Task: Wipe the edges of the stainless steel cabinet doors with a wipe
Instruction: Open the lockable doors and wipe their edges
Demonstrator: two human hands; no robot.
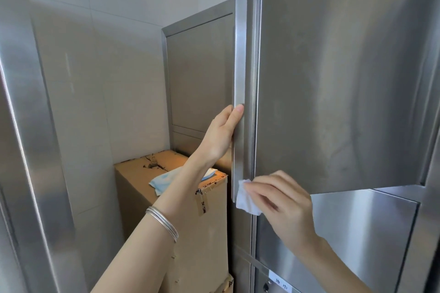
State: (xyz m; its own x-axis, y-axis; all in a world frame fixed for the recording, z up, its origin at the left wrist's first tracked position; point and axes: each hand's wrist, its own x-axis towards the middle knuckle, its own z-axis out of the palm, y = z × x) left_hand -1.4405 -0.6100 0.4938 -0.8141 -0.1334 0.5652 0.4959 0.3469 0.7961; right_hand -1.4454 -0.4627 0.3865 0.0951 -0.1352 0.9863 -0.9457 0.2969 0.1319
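As wipe point(246, 200) touches door point(333, 78), pack point(164, 179) atop box point(142, 209)

Open steel cabinet door point(333, 78); folded white wipe point(246, 198) pressed against its lower edge corner

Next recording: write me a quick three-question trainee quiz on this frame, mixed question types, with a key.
1. True or false: the left hand grips the door edge higher up than the wipe.
2. Multiple choice: where on the door edge is the wipe?
A) at the top
B) level with the other hand
C) at the bottom corner
3. Fill in: the wipe is pinched by the ____ hand.

Key: 1 true; 2 C; 3 right, the right hand.
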